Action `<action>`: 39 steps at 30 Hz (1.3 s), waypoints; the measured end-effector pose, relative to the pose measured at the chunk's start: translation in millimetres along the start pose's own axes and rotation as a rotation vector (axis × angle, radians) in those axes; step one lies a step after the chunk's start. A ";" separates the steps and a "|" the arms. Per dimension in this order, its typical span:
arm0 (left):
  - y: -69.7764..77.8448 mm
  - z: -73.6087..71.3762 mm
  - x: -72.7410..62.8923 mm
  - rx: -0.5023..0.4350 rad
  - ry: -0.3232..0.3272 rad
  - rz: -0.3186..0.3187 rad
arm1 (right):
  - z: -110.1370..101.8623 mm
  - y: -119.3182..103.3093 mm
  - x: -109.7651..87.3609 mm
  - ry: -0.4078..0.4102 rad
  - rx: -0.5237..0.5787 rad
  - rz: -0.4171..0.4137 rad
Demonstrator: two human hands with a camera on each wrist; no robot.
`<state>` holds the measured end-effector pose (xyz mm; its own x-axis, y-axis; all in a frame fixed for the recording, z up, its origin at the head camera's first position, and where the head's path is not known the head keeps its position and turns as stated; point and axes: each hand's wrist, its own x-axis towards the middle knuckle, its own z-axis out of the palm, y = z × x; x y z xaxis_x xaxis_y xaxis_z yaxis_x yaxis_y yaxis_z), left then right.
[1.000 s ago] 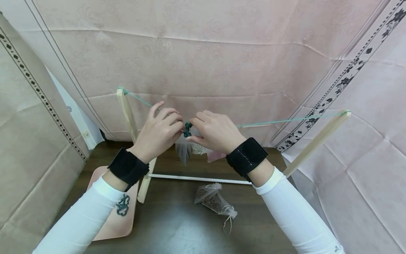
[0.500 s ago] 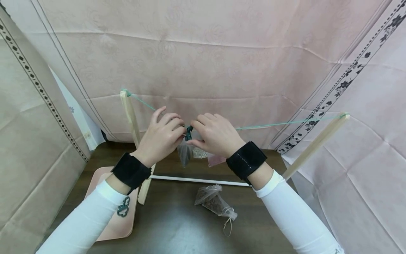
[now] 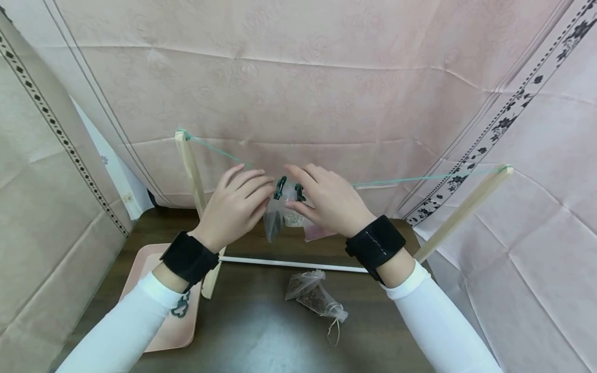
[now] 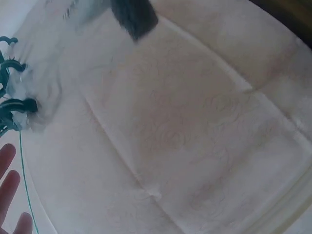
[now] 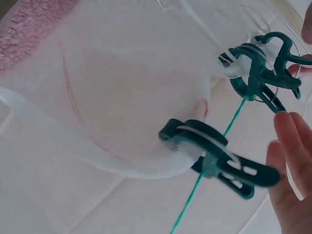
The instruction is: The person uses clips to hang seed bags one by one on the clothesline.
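Clips (image 5: 210, 166), green, beside the loosely spread, unladen fingers (image 5: 297, 146) I monitor; shallow bite, I judge, could drop bags (image 3: 273, 221).

Creased pinkish cloth (image 3: 298, 103) behind, patterned borders (image 3: 505, 123) at sides; dark tabletop (image 3: 252, 326) shining softly

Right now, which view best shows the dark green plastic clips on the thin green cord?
Right wrist: the clips appear large and clear. The head view shows them small; left wrist crops them at its left edge.
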<state>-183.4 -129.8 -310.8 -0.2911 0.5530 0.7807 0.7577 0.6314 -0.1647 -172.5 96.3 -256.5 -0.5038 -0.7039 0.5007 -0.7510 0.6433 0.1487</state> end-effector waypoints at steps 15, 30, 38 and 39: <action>25.8 11.0 -48.5 -0.006 -0.148 -0.203 | 2.7 -9.5 -35.7 0.200 0.174 0.140; 68.8 29.1 -135.4 0.013 -0.338 -0.499 | 37.3 -27.5 -117.3 0.549 0.273 0.287; 80.8 35.5 -178.2 0.029 -0.363 -0.564 | 75.0 -37.0 -171.6 0.402 0.249 0.472; 81.9 36.5 -182.7 0.033 -0.374 -0.574 | 80.2 -38.3 -177.5 0.368 0.245 0.495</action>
<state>-89.5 -159.3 -488.9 -0.8278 0.2728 0.4903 0.4068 0.8936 0.1896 -88.6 172.5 -419.5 -0.6682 -0.1659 0.7253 -0.5656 0.7465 -0.3504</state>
